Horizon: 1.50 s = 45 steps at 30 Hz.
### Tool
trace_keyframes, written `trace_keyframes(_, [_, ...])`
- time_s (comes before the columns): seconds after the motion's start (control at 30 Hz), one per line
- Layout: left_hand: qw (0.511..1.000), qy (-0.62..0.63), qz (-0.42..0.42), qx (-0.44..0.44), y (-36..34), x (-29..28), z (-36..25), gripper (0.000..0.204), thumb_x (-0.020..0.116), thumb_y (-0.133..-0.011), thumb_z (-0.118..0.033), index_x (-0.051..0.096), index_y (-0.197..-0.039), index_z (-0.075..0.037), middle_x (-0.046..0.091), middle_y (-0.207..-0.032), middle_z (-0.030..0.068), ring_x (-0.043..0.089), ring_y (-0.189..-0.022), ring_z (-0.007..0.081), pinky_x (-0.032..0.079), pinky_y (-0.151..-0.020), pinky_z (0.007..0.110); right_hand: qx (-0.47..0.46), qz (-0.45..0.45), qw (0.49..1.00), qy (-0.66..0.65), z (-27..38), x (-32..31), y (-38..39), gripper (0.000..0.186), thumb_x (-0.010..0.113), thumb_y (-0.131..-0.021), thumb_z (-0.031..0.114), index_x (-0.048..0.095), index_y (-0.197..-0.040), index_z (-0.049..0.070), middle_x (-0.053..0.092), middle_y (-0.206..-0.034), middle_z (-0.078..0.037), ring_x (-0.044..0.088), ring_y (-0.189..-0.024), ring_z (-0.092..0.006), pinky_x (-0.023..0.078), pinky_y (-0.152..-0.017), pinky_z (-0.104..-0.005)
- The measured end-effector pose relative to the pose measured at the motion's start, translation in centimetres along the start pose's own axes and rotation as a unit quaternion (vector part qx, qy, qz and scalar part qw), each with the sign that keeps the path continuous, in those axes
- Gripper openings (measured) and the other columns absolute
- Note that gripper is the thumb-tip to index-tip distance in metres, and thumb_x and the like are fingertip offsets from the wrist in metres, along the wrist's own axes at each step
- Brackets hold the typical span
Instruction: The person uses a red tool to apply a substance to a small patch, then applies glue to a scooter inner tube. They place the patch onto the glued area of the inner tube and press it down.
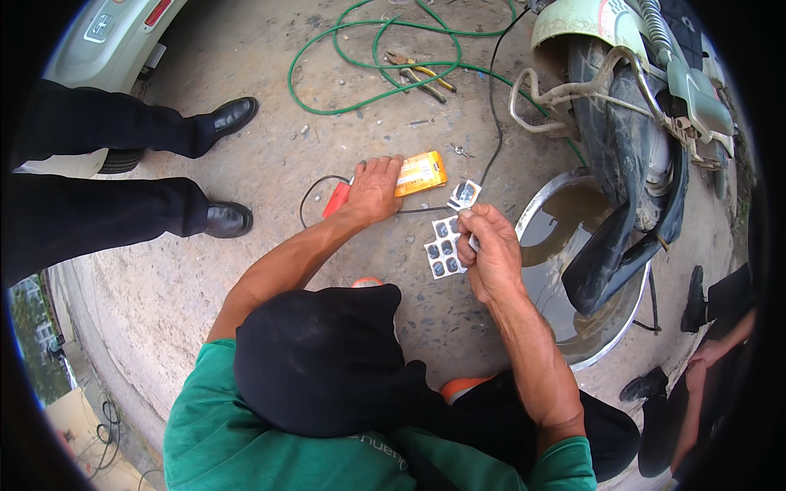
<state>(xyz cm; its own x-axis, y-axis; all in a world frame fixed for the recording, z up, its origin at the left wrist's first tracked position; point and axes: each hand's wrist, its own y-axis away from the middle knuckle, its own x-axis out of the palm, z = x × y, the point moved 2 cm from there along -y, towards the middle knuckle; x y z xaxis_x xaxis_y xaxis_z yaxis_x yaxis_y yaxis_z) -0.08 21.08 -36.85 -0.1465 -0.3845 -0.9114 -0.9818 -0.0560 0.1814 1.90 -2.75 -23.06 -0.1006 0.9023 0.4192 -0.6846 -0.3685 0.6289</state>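
My left hand (375,190) is closed over the left end of a yellow-orange cardboard box (422,173), its fingers across the far edge. Beside that hand a red object (336,199) pokes out, partly hidden by it. In my right hand (494,250), pinched between thumb and fingers, are white-backed tyre patches. A single dark patch (464,195) stands up above the fingertips. Below it hangs a sheet of several round dark patches (443,248), its right side hidden by my fingers.
A metal basin (602,358) of murky water stands at the right, with a black inner tube (602,274) draping into it from a motorbike (585,29). Pliers (422,72) and a green hose (327,110) lie ahead. People stand at left and right; a car (106,41) is far left.
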Motion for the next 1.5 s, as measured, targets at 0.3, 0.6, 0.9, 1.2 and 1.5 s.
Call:
trace_keyframes(0.3, [0.891,0.451,0.043,-0.021,3.6,-3.8,-0.4,0.091,0.076,-0.078,-0.001,0.035,-0.159,-0.002,0.048,-0.152,0.0178,0.044,-0.149,0.0293,0.035,-0.126,0.044,-0.037,0.012,0.997,-0.066,-0.3,-1.0,-1.5,0.01,0.068,-0.1,0.013,0.061,-0.096,0.008,0.059,-0.084,-0.001,0.046,-0.062,-0.0095,0.035,-0.054,-0.0247])
trace_keyframes(0.6, [0.826,0.547,0.119,-0.065,4.1,-3.1,-0.9,0.092,0.077,-0.082,-0.005,0.033,-0.162,-0.001,0.046,-0.16,0.0146,0.042,-0.152,0.0247,0.042,-0.118,0.041,0.006,-0.025,0.998,-0.062,-0.5,-0.5,-1.7,0.009,0.066,-0.103,0.015,0.061,-0.097,0.01,0.059,-0.088,-0.001,0.046,-0.06,-0.0085,0.036,-0.055,-0.0254])
trace_keyframes(0.9, [0.922,0.357,0.012,-0.151,2.0,-1.0,0.9,0.066,0.078,-0.091,-0.019,0.055,-0.15,-0.001,0.063,-0.143,0.0173,0.064,-0.125,0.0269,0.054,-0.099,0.038,-0.004,-0.011,0.996,-0.083,-0.5,-0.8,-1.9,0.011,0.07,-0.1,0.013,0.061,-0.1,0.009,0.06,-0.086,-0.002,0.048,-0.062,-0.0097,0.036,-0.054,-0.0244])
trace_keyframes(1.2, [0.973,0.207,-0.017,-0.104,4.3,0.2,1.9,0.05,0.079,-0.089,-0.017,0.065,-0.136,-0.006,0.064,-0.127,0.0183,0.067,-0.117,0.0324,0.057,-0.094,0.044,-0.009,-0.001,0.997,-0.077,-1.3,-1.2,-2.2,0.01,0.07,-0.1,0.012,0.061,-0.099,0.009,0.06,-0.084,-0.002,0.049,-0.063,-0.01,0.036,-0.053,-0.0248])
trace_keyframes(1.5, [0.999,0.005,-0.037,-0.038,0.5,0.5,-4.1,0.098,0.089,-0.075,-0.041,0.043,-0.155,-0.008,0.06,-0.123,0.0201,0.06,-0.116,0.039,0.051,-0.099,0.049,-0.01,-0.001,0.998,-0.066,-1.7,-1.5,-2.6,0.01,0.069,-0.1,0.012,0.061,-0.1,0.008,0.06,-0.084,-0.002,0.049,-0.064,-0.0098,0.037,-0.054,-0.0248])
